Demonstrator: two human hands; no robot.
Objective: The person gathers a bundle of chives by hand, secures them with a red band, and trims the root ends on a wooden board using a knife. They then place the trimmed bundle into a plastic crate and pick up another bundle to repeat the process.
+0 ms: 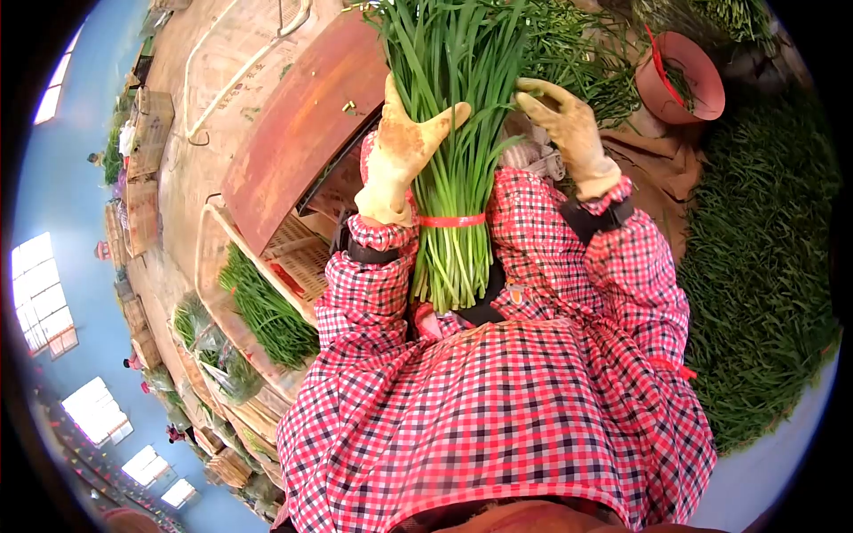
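Upper centre of the frame, reaching down to its middle: one upright bundle of long green leaves (pixel 468 164), dark blades uppermost, pale cut stems below, standing before the worker's body. Around its lower part, one pinkish-red band (pixel 451 220).

Left hand (pixel 407 151), in a stained cream glove: set against the bundle's left side, thumb laid across the front of the leaves; how firmly it grips, I cannot tell. Right hand (pixel 569 133), gloved alike: at the bundle's right edge, fingers loosely bent and parted, not clenched; whether the fingertips touch the leaves, I cannot tell.

Lower centre: one red, white and black checked garment (pixel 498 409), long-sleeved. At the right cuff, one dark wristband (pixel 613 218); a similar strip at the left.

Upper left of centre: one curved rust-red panel (pixel 306 120), with a few green scraps upon it. Below and left of it: loose greens (pixel 271 311) lying inside a pale frame; beside them, greens in clear plastic (pixel 229 366).

Upper right: one pinkish-red bucket (pixel 702 73), with a red strap and some leaves inside; nearby, scattered leaves (pixel 591 75). Right side: one broad heap of greens (pixel 764 266).

Far left: stacked cartons (pixel 153 133); beyond, one blue wall (pixel 84 258) with bright windows (pixel 40 293).
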